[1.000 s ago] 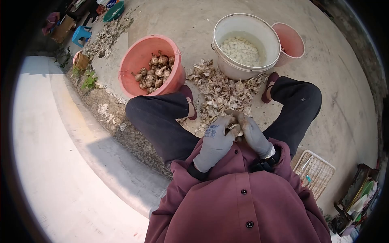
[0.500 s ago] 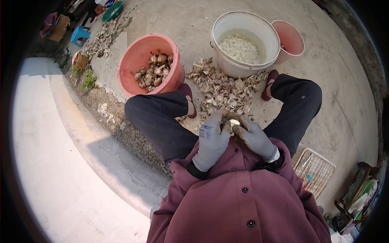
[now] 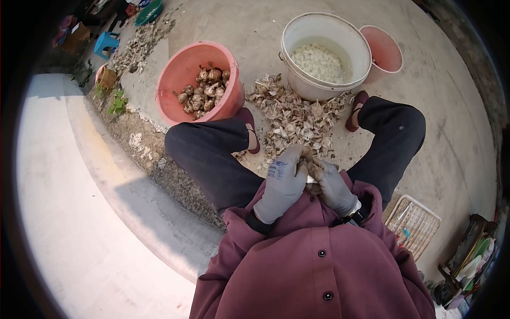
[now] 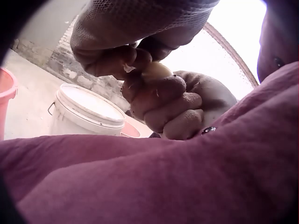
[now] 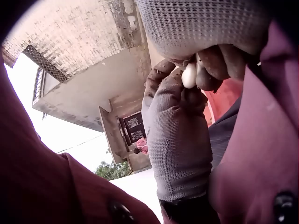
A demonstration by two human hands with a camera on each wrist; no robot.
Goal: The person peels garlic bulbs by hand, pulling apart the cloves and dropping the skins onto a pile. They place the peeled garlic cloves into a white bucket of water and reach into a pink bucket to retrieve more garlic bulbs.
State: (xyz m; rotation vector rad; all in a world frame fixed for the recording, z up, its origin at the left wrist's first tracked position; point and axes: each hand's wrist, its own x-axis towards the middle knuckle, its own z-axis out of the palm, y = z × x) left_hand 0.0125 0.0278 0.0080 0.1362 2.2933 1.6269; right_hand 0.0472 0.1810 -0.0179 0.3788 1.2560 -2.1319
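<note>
Gloved fingers [image 5: 212, 65] partly hide a pale clove [image 5: 188, 76]; the left wrist view crops a pink bucket [image 4: 5, 91].

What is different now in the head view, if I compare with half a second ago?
The white clove between the left hand and the right hand now shows lower, nearer the shirt. Nothing was visibly let go. The pink basin, garlic bulbs, white bucket and peel pile stayed put.

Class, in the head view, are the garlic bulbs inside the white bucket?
No, the bulbs lie in the pink tub; the white bucket holds pale cloves.
</note>
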